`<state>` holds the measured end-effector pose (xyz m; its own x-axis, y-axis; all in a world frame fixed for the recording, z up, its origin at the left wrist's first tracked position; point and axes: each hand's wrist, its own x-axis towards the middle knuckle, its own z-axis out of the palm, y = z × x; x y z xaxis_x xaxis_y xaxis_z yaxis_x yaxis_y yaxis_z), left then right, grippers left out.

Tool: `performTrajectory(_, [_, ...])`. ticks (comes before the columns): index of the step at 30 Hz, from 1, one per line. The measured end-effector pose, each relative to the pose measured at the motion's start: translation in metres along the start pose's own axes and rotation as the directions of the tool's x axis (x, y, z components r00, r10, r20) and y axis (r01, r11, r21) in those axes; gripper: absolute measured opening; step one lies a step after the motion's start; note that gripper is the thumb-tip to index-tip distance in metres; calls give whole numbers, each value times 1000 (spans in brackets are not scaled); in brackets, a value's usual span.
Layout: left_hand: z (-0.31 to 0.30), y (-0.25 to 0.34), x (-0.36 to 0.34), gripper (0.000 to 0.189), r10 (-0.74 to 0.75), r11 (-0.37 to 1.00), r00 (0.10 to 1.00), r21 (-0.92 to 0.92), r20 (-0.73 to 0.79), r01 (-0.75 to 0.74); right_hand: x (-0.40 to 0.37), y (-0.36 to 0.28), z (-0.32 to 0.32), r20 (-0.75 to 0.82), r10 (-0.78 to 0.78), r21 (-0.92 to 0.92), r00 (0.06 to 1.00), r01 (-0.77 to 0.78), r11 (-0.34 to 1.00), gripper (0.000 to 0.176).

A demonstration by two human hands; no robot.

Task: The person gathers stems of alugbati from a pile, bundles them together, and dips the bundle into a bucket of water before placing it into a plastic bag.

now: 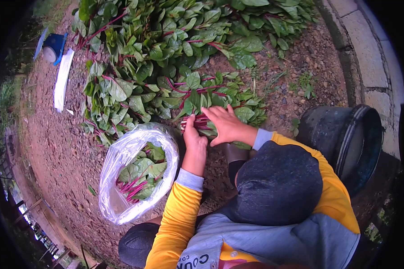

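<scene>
**Both hands on one bunch of red-stemmed greens**

Left hand (194,138): fingers curled shut around the stem end of the bunch (203,122), thumb side up. Looks like a clamped grip, though the fingertips are hidden behind the stems.

Right hand (226,125): flat, fingers straight and slightly spread, palm pressing on the same bunch just right of the left hand's grip. It doesn't close around anything. The two hands touch or nearly touch at the stems.

The bunch lies on the dirt under both hands. Its red stems show in the gap between the hands, and its leaves fan out past the right hand's fingertips.

Around the grip:
- Clear plastic bag (116,157), just left of the left wrist and below the grip, mouth open, standing on the ground. More greens (143,172) sit inside it, red stems pointing down.
- Big loose pile of greens (157,54), straight ahead of the hands, starting right beyond the bunch.
- Black bucket (345,139), well off to the right of the right forearm, tipped on its side.
- White strip (62,80) and a blue object (54,45), far left of the grip, beyond the pile edge.
- Stone kerb (368,49), far right, behind the bucket.
</scene>
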<state>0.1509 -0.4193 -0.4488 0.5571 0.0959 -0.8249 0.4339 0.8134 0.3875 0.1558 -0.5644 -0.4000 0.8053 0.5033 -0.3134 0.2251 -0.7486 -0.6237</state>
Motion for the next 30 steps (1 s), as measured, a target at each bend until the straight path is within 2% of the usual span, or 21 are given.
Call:
performTrajectory(1, [1,0,-7,16,-13,1000,999,-28,44,14,-5,-4,6,-118,-4,-59,993,-3,998,103])
performTrajectory(5, [25,5,-33,12,174,985,978,-22,114,-173,-17,-17,-2,-410,-38,-58,911,16,998,93])
performTrajectory(6, [39,9,-45,12,220,975,965,-32,141,-218,-19,-20,-11,-493,-99,-105,864,53,993,90])
performTrajectory(8, [64,13,-69,12,310,951,932,-61,187,-304,-21,-23,-31,-579,-154,-145,800,85,986,80])
performTrajectory(12, [111,21,-114,11,391,918,858,-78,335,-388,-32,-36,-75,-734,-225,-220,641,89,971,67])
performTrajectory(13, [118,24,-123,12,372,923,846,-54,382,-382,-36,-40,-86,-762,-241,-233,601,93,968,65])
performTrajectory(16, [137,31,-154,17,378,889,726,-8,574,-457,-50,-52,-118,-819,-259,-238,512,107,965,62])
performTrajectory(17, [140,32,-168,25,353,892,682,-10,641,-453,-56,-55,-127,-823,-248,-222,511,112,969,63])
performTrajectory(18, [139,36,-176,41,321,877,595,7,737,-481,-63,-58,-136,-829,-232,-203,509,114,973,64])
performTrajectory(20, [134,37,-194,60,399,822,467,-82,789,-563,-79,-64,-159,-859,-225,-179,460,140,974,63])
performTrajectory(21, [125,39,-194,73,359,826,453,-52,816,-561,-86,-65,-171,-877,-199,-143,438,157,977,62])
performTrajectory(24, [93,47,-201,67,323,841,487,-11,811,-540,-117,-62,-210,-922,-163,-110,352,166,980,60])
performTrajectory(26, [70,49,-187,58,303,874,581,23,756,-486,-155,-68,-244,-937,-190,-156,294,134,979,60])
performTrajectory(28, [59,51,-167,50,313,878,662,59,681,-476,-203,-71,-275,-956,-115,-98,271,77,992,62])
performTrajectory(30, [57,50,-156,46,327,856,670,91,666,-509,-262,-73,-303,-967,-201,-203,159,6,979,63])
